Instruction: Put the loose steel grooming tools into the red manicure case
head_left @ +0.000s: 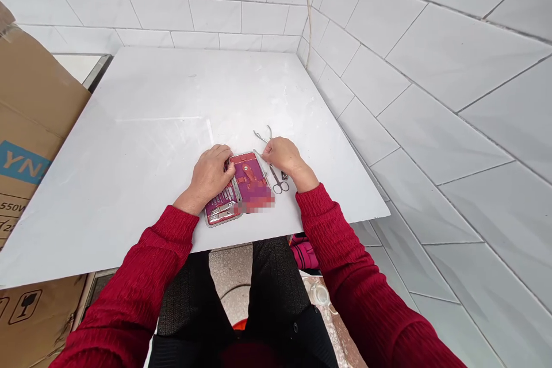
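Note:
An open manicure case (252,175) with a red and purple lining lies near the table's front edge. My left hand (213,171) grips its left half, thumb over the inner edge and fingers at the far side. Small metal tools show in that half, below the hand. Beside the right half, my right hand (282,155) is closed in a pinch on a thin metal manicure tool (257,152); its exact kind is hidden by the fingers. Just beyond that hand lie cuticle nippers (262,137). Nearer to me are small scissors (280,184) and a nail clipper (284,175).
The white table (150,86) reaches back to a tiled wall (224,11), with another tiled wall (431,126) along the right. Cardboard boxes (34,98) stand at the left. A cable (307,6) hangs in the corner. A glass jar (319,294) is below the table.

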A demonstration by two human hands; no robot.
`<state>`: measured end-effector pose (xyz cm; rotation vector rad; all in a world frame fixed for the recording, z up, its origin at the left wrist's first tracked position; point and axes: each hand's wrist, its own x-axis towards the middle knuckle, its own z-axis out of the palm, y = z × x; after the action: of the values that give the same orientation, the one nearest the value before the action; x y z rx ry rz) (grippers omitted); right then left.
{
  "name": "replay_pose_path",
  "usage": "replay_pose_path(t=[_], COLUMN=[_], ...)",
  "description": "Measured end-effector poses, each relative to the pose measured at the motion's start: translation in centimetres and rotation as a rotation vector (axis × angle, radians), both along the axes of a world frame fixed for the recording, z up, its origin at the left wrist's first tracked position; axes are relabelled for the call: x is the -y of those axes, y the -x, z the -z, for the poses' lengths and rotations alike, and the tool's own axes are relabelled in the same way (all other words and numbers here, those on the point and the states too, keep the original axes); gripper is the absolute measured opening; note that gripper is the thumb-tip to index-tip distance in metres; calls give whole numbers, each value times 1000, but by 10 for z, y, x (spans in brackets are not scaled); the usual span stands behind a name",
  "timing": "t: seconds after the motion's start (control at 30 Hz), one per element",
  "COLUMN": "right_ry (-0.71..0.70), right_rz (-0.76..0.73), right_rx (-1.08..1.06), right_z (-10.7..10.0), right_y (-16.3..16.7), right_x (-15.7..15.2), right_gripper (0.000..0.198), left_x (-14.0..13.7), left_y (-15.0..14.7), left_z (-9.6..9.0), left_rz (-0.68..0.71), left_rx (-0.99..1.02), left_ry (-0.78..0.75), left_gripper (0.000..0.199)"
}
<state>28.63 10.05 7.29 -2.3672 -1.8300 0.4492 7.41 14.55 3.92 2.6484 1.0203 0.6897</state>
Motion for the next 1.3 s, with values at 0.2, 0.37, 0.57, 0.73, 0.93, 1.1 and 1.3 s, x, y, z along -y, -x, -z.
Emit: replay_pose_path(t=[0.2, 0.37, 0.57, 0.73, 0.93, 1.1, 1.3], right_ry=[0, -14, -25, -59, -122, -200, -278], right_rz=[-25, -32, -44, -46, -74, -14, -8], right_rx=[55, 57, 42, 48, 99, -66, -857], right_z=[-8, -4, 0, 0, 4, 7, 22], right_y=[8, 8, 5, 6, 11, 5, -8], right_x=[3, 1, -1, 2, 5, 2, -3], right_gripper=[25, 25, 18, 16, 22, 38, 46], left_x=[1, 0, -1, -1, 0, -1, 0], left_y=[0, 0, -1, -1, -1, -1, -1], left_z=[-5, -5, -6, -8, -7, -7, -7], left_rz=[9, 9, 35, 29, 24, 28, 30], left_rx=[-2, -21, -29, -26, -28, -23, -2], left_ry=[19, 18, 13, 15, 22, 17, 29], left_gripper=[17, 15, 13, 13, 13, 13, 14])
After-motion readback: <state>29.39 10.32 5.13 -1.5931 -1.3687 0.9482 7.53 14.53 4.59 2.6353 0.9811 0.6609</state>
